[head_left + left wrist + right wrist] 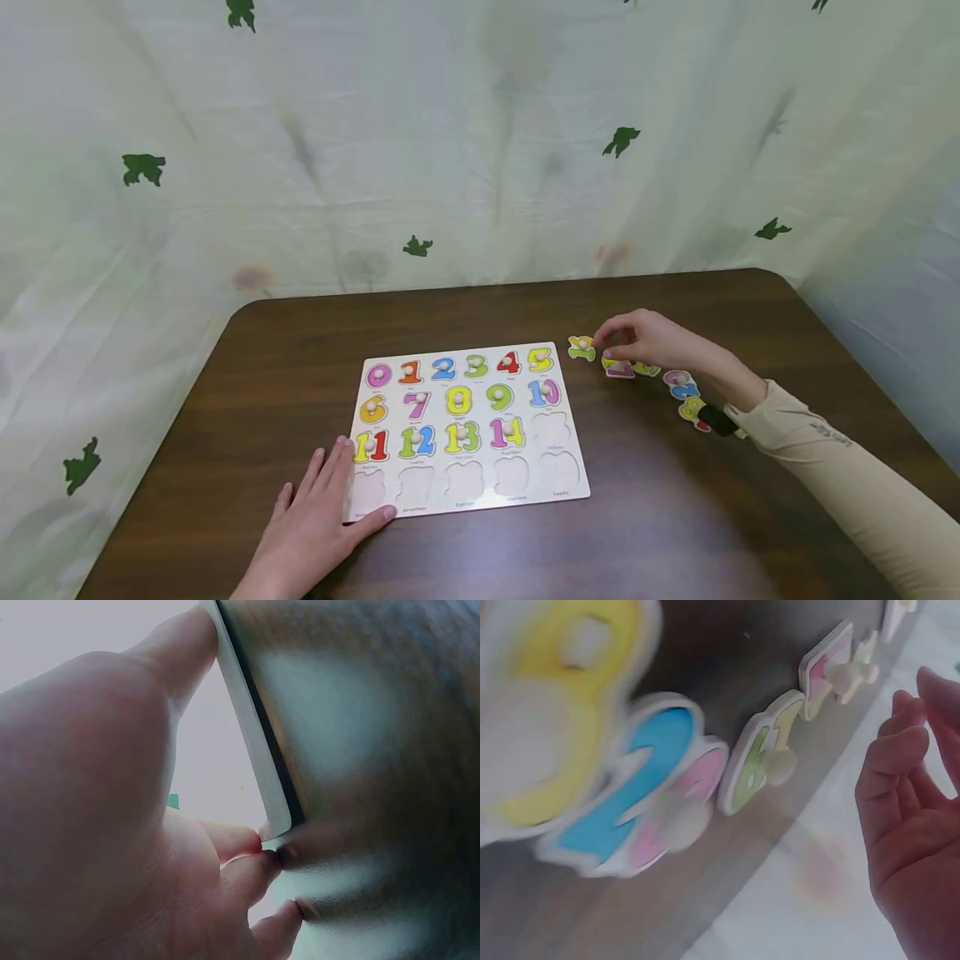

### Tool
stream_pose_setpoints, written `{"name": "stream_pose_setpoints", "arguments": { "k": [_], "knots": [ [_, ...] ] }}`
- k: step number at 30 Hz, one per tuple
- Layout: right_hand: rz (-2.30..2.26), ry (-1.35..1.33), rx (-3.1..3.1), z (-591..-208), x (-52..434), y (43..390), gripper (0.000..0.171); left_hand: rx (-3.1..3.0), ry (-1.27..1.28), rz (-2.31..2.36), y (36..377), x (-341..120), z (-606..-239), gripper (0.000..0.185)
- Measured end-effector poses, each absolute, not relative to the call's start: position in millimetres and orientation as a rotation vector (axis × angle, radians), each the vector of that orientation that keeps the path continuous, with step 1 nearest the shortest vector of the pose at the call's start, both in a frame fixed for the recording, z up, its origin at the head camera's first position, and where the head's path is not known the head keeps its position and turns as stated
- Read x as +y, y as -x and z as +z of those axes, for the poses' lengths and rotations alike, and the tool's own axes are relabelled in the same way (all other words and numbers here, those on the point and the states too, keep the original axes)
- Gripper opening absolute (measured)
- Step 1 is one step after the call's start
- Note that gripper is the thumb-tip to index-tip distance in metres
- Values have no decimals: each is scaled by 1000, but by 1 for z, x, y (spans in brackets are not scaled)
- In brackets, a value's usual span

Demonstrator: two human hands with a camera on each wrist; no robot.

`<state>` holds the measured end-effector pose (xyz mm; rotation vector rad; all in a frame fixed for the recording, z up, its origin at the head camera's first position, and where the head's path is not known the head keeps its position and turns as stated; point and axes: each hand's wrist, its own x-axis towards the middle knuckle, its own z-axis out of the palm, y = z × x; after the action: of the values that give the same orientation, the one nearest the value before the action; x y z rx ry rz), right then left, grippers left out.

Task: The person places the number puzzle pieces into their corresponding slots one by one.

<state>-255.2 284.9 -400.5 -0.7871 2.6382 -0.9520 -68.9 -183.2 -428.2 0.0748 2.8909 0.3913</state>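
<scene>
A white number puzzle board [480, 479] lies on the table, with knobbed pieces 0 to 14 seated and several hollows bare in its lower rows. My left hand [311, 508] rests at its lower left corner, thumb on the front edge and fingers spread along the left side. My right hand [648, 340] hovers right of the board, fingers loosely bent, nothing visible between them. By its fingertips lies a yellow-green number piece [581, 347]; just below is a pink-yellow piece [619, 368]. In the right wrist view, a blue-pink piece [660, 780] and a green-yellow piece [761, 754] lie with knobs showing.
A row of loose pieces runs down the right of the brown table [300, 333], including a yellow one [692, 408] beside the black wrist strap [717, 420]. Behind the table hangs a pale curtain [480, 167] with green leaf shapes.
</scene>
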Motion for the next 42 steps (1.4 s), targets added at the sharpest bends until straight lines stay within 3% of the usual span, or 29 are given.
{"name": "stream_pose_setpoints", "arguments": {
  "k": [8,20,42],
  "knots": [
    [-873,888,2603,-407,277,274,23,2902,-85,357,70,-178,-429,123],
    [-955,813,2553,-402,296,267,16,2898,-87,357,71,-178,-426,123],
    [-1061,757,2535,-393,386,207,18,2886,-74,385,70,-182,-428,123]
  ]
}}
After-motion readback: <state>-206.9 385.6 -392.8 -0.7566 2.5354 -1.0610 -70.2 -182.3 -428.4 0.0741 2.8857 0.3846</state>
